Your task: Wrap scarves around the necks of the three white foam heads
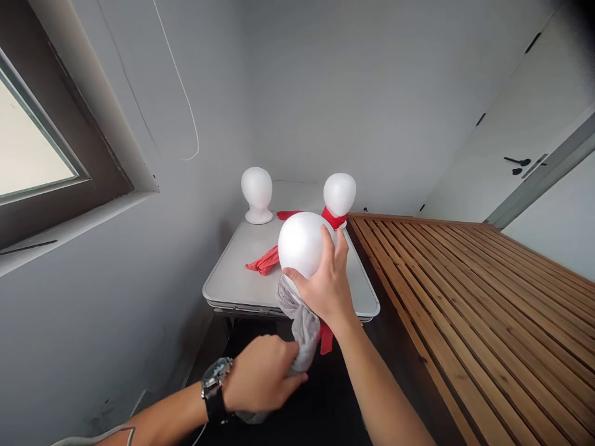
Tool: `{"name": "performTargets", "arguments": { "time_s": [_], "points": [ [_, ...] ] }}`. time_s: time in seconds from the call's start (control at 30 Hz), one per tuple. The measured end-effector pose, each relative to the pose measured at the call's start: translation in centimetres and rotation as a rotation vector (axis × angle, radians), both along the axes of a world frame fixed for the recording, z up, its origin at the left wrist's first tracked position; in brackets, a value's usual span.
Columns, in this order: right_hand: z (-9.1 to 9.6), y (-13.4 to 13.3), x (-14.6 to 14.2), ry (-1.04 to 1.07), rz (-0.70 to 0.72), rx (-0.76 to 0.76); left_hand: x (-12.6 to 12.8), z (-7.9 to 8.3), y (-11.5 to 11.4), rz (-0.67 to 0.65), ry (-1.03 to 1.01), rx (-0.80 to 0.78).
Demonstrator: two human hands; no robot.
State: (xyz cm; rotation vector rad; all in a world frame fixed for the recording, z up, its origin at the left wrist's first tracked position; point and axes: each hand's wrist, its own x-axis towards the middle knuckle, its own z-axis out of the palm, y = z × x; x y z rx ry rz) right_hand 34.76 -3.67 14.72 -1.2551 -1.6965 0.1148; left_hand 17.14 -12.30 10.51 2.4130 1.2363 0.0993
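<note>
A white foam mannequin head [302, 241] stands at the near edge of the small table, with a grey scarf [305, 331] wrapped about its neck. My right hand [325, 279] grips the head from its right side, thumb and fingers spread over the surface. Below the table edge my left hand [264, 375], with a watch on the wrist, is closed round the hanging length of the grey scarf. A red scarf [264, 261] lies on the table left of the head. Red cloth [326, 339] also hangs over the front edge, partly hidden behind my right hand.
Two more white foam heads stand at the back of the table [232, 279]: a bare one [257, 195] at left, and one [339, 193] at right with a red scarf [333, 218] round its neck. A slatted wooden surface [446, 279] adjoins on the right; a wall borders the left.
</note>
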Motion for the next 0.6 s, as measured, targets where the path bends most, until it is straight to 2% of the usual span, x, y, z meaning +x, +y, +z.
{"name": "performTargets", "arguments": {
  "time_s": [0.07, 0.17, 0.23, 0.27, 0.33, 0.4, 0.5, 0.6],
  "points": [
    [0.2, 1.2, -0.4, -0.044, -0.020, -0.020, 1.8, -1.8, -1.2, -0.081, 0.006, 0.016],
    [-0.5, 1.5, -0.6, -0.045, -0.066, -0.055, 4.6, -4.8, -2.7, -0.256, -0.090, 0.032],
    [-0.9, 1.3, -0.7, -0.035, -0.093, -0.079, 6.0, -5.9, -3.3, -0.423, -0.164, 0.002],
    [-0.9, 1.2, -0.8, -0.034, -0.100, -0.083, 6.4, -5.9, -3.5, -0.497, -0.188, -0.013],
    [-0.9, 1.2, -0.8, -0.036, -0.106, -0.078, 6.2, -4.6, -3.4, -0.579, -0.201, -0.011],
    [-0.8, 1.4, -0.6, -0.028, -0.102, -0.069, 4.6, -2.0, -3.0, -0.547, -0.192, 0.005],
    [-0.7, 1.6, 0.0, 0.000, -0.088, -0.067, 0.0, 2.5, -1.8, -0.351, -0.212, -0.042],
    [-0.8, 1.6, 0.8, 0.019, -0.060, -0.065, -5.5, 5.5, 0.5, -0.084, -0.255, -0.108]
  ]
}}
